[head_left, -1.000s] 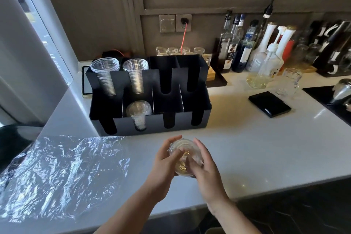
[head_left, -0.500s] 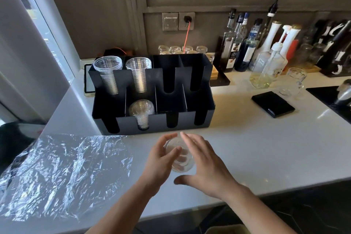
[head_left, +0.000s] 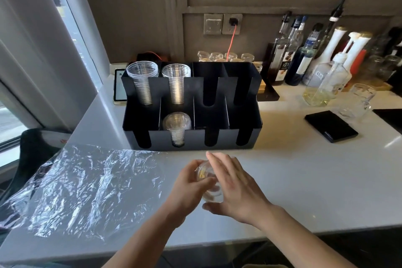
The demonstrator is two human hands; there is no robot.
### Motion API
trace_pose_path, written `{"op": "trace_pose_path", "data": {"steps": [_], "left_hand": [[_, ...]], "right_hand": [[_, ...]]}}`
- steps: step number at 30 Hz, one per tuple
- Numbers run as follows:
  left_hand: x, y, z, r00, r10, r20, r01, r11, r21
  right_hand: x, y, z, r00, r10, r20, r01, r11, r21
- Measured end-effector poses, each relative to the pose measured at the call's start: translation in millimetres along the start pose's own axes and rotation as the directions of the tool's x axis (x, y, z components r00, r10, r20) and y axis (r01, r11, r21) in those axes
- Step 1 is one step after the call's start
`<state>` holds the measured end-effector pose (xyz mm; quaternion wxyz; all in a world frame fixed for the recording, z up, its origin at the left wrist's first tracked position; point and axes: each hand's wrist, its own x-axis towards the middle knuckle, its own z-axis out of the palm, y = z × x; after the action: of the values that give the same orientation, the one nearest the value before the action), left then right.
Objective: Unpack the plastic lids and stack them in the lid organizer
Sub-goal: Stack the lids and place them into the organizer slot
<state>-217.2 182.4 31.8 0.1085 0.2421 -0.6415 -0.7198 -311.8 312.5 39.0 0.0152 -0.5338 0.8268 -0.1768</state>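
A small stack of clear plastic lids point(head_left: 206, 177) sits between my two hands just above the white counter. My left hand point(head_left: 189, 183) grips the stack from the left. My right hand point(head_left: 233, 189) lies over it from the right, fingers straight and spread, thumb under the stack. The black lid organizer point(head_left: 245, 139) stands just behind my hands. Its second front slot holds a stack of clear lids point(head_left: 176, 125). Two back slots hold clear cups point(head_left: 142, 81); the other slots look empty.
Crumpled clear plastic wrap point(head_left: 87, 185) lies on the counter at the left. Bottles point(head_left: 302, 59), a glass mug point(head_left: 359, 102) and a black flat case point(head_left: 330, 129) stand at the right. A wall socket with an orange cable point(head_left: 231, 37) is behind the organizer.
My hands have moved the lid stack forward toward the organizer. My right hand has opened out from a grip into a flat cover over the stack.
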Motion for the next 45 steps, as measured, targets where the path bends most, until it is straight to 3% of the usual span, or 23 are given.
{"op": "trace_pose_path", "data": {"steps": [5,7,9,12,14,17,20,23,26,29,36,45], "left_hand": [[-10.6,11.4,-20.0,0.999,0.01,-0.04,-0.008,0.999,0.047],[-19.1,17.6,-34.6,0.995,0.014,-0.1,-0.005,0.996,0.091],[-31.2,22.6,-54.9,0.974,0.105,-0.2,-0.066,0.979,0.193],[-53.3,24.1,-96.6,0.849,0.388,-0.359,-0.156,0.832,0.532],[-66.6,19.3,-132.9,0.731,0.541,-0.417,-0.084,0.677,0.731],[-77.8,6.2,-192.7,0.638,0.565,-0.522,0.085,0.623,0.778],[-70.9,-13.5,-242.0,0.695,0.434,-0.574,0.231,0.621,0.749],[-56.6,-39.0,-271.6,0.791,0.293,-0.537,0.369,0.472,0.8],[-48.7,-64.1,-282.9,0.819,0.222,-0.529,0.412,0.415,0.811],[-48.4,-79.2,-282.8,0.827,0.289,-0.482,0.384,0.337,0.86],[-48.0,-81.8,-281.2,0.803,0.348,-0.484,0.375,0.336,0.864],[-47.9,-83.5,-282.3,0.79,0.36,-0.497,0.381,0.347,0.857]], "right_hand": [[18.0,-13.1,-2.4,0.997,-0.074,-0.001,0.074,0.997,-0.016],[26.8,-16.4,-3.0,0.997,-0.075,0.007,0.075,0.997,-0.004],[35.8,-19.4,-3.4,0.997,-0.079,0.006,0.079,0.997,0.008],[52.0,-25.0,-3.1,0.993,-0.117,-0.013,0.117,0.993,0.008],[65.7,-29.2,-3.3,0.989,-0.142,-0.036,0.142,0.99,-0.005],[90.2,-32.3,-7.6,0.99,-0.133,-0.05,0.132,0.991,-0.024],[119.0,-29.6,-13.2,0.997,-0.069,-0.042,0.069,0.998,-0.01],[149.7,-25.9,-20.3,1.0,0.018,-0.006,-0.018,0.999,-0.028],[180.7,-20.8,-30.9,0.998,0.047,0.043,-0.041,0.991,-0.129],[207.5,-16.1,-39.1,0.991,0.094,0.096,-0.073,0.976,-0.204],[229.0,-12.2,-28.8,0.981,0.119,0.155,-0.076,0.964,-0.255],[227.3,-14.6,-9.6,0.956,0.126,0.264,-0.081,0.981,-0.176]]}}
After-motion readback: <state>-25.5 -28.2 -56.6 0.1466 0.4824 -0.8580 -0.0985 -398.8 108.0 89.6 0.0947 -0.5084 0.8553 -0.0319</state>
